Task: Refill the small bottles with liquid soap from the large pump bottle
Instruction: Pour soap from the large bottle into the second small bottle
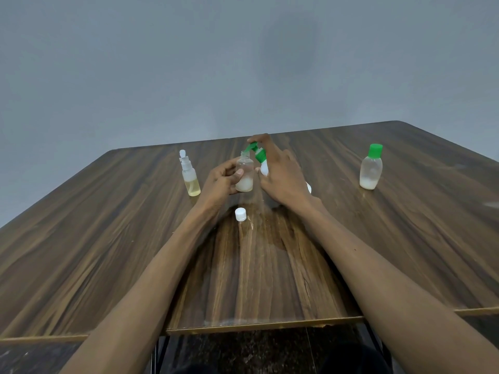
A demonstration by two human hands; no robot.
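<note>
Hands at twelve o'clock: your left hand (221, 182) grips the uncapped small bottle (244, 175); your right hand (280, 174) clasps the pump bottle (261, 159), spout over its mouth.

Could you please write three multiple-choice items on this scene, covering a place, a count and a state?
1. Where does the loose white screw cap lie?
A. On the wooden table, nearer the person than the hands
B. On the spray bottle
C. Beside the green-capped bottle

2. How many bottles stand untouched?
A. One
B. Two
C. Four

3. The small clear bottle in the left hand is:
A. Capped
B. Lying flat
C. Open-necked, upright

Answers: 1 A, it lies nearer the table's front. 2 B, one stands either side. 3 C, its threaded neck is bare.
</note>
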